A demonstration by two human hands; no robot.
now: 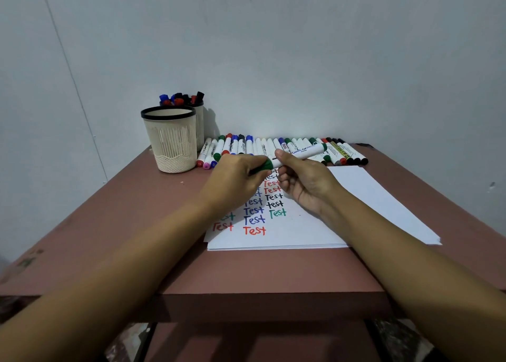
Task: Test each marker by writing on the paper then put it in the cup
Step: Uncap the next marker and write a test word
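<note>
A white marker (304, 153) with a green cap and green end is held level above the paper. My right hand (304, 182) grips its white barrel from below. My left hand (235, 179) pinches the green cap (266, 165) at the marker's left end. The cap sits at the barrel's tip; I cannot tell whether it is fully on. White paper (301, 224) under the hands carries several "Test" words in red, blue, black and green. A cream cup (172, 140) with a black rim stands at the back left. A row of markers (282, 145) lies along the wall.
Behind the cream cup stands a second cup (199, 120) holding several markers with blue, red and black caps. The reddish-brown table (137, 224) has its front edge near me. The paper stack reaches toward the right edge.
</note>
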